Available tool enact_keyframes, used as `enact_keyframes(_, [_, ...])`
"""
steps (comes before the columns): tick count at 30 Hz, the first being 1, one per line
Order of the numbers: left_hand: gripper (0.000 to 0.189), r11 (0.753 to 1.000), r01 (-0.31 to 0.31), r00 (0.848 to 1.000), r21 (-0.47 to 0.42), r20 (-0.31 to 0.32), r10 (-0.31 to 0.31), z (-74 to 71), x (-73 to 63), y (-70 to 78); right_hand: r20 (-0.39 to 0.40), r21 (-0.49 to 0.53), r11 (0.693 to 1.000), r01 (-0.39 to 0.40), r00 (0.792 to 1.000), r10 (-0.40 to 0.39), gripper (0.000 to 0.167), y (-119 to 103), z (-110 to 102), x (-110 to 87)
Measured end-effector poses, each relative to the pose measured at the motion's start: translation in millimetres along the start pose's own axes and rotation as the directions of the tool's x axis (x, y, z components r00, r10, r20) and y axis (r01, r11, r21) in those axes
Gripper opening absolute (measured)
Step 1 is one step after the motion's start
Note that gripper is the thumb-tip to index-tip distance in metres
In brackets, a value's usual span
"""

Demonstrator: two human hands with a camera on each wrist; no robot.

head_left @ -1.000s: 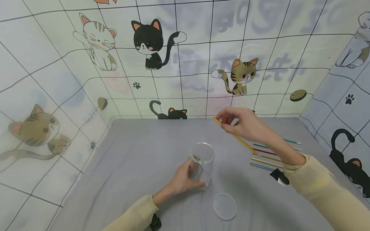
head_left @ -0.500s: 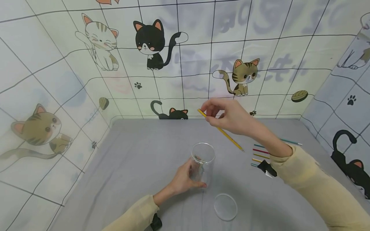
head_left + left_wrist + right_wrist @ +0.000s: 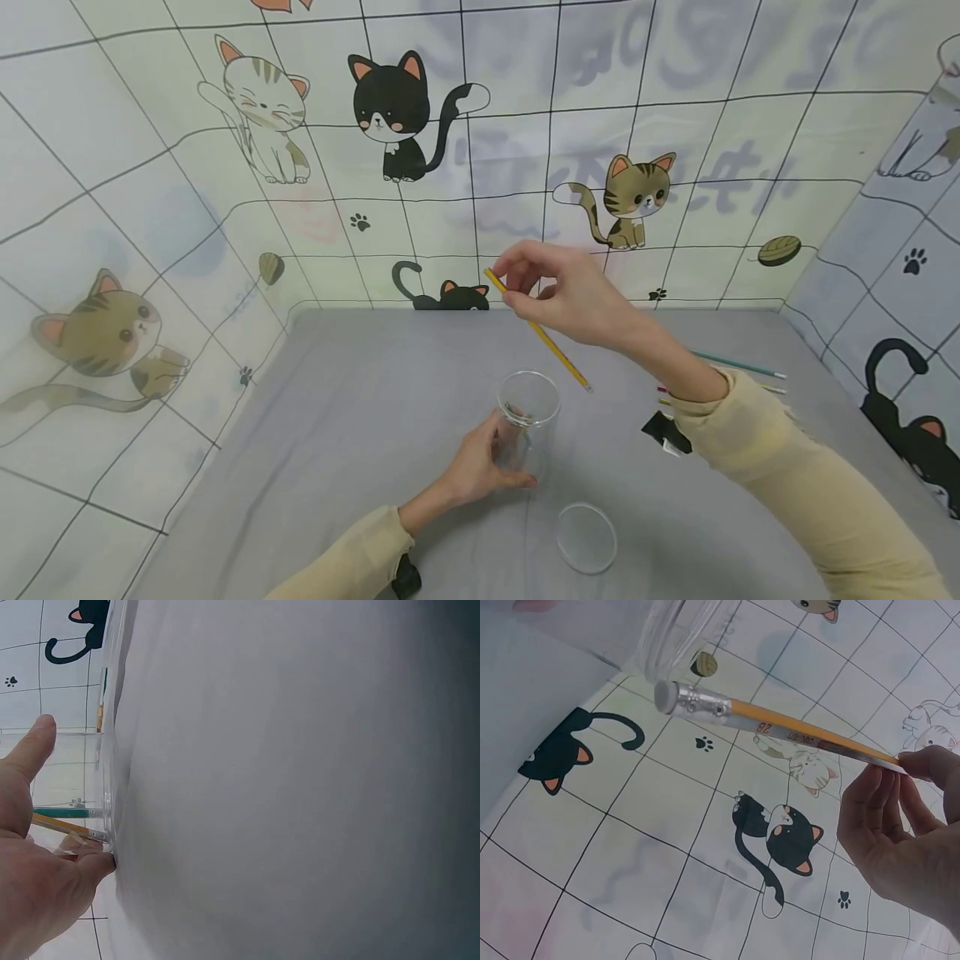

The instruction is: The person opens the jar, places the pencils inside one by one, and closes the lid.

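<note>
A clear cylindrical cup (image 3: 546, 429) stands upright on the table, gripped low on its left side by my left hand (image 3: 476, 467). Through its wall, the left wrist view shows a teal pencil (image 3: 64, 813) and a yellow pencil (image 3: 67, 826) inside, eraser ends at the base. My right hand (image 3: 573, 292) pinches another yellow pencil (image 3: 553, 348) near its upper end, thumb against fingertips. That pencil slants down to the right, its eraser end (image 3: 676, 698) lowest. In the head view this end appears right of and slightly above the cup's rim, apart from it.
A clear round disc (image 3: 587, 540) lies on the grey cloth (image 3: 360, 417) in front of the cup. Several pencils lie at the right, among them a teal pencil (image 3: 742, 365); my right sleeve (image 3: 757, 450) partly covers them. A cat-print sheet (image 3: 510, 167) rises behind the table.
My right hand has moved left and slightly up with the yellow pencil, bringing its eraser end from the pencils at the right toward the cup. My left hand and the cup have stayed put.
</note>
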State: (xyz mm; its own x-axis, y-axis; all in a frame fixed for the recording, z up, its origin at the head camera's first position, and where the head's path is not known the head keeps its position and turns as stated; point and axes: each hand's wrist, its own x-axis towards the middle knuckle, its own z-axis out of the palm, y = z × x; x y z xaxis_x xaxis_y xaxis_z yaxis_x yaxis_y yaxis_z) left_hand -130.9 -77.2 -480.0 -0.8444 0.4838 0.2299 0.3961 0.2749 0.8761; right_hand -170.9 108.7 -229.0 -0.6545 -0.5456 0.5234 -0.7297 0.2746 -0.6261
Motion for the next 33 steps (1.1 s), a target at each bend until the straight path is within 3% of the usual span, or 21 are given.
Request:
enact_keyframes(8, [0.096, 1.000, 0.014, 1.000, -0.022, 0.008, -0.014, 0.3, 1.0, -0.6, -0.072, 0.059, 0.998, 0.015, 0.997, -0.011, 0.024, -5, 12, 5.6])
enact_keyframes(16, [0.096, 0.999, 0.022, 1.000, 0.029, 0.011, -0.022, 0.8, 1.2, -1.8, -0.141, 0.119, 0.991, 0.061, 0.989, -0.044, 0.025, -3, 19, 4.4])
enact_keyframes(22, [0.094, 1.000, 0.019, 1.000, 0.022, 0.013, -0.020, 0.7, 1.6, -1.8, -0.103, 0.097, 0.995, 0.010, 0.995, 0.000, 0.024, 8, 24, -3.3])
enact_keyframes(29, [0.091, 1.000, 0.017, 1.000, -0.002, 0.011, -0.017, -5.7, -2.0, 31.9, -0.075, 0.101, 0.995, -0.027, 0.997, 0.035, 0.024, 19, 30, -14.6])
enact_keyframes(33, [0.093, 1.000, 0.024, 1.000, -0.002, 0.012, -0.024, -1.9, 0.6, 16.6, -0.061, 0.097, 0.994, -0.047, 0.997, 0.054, 0.024, 27, 34, -22.1])
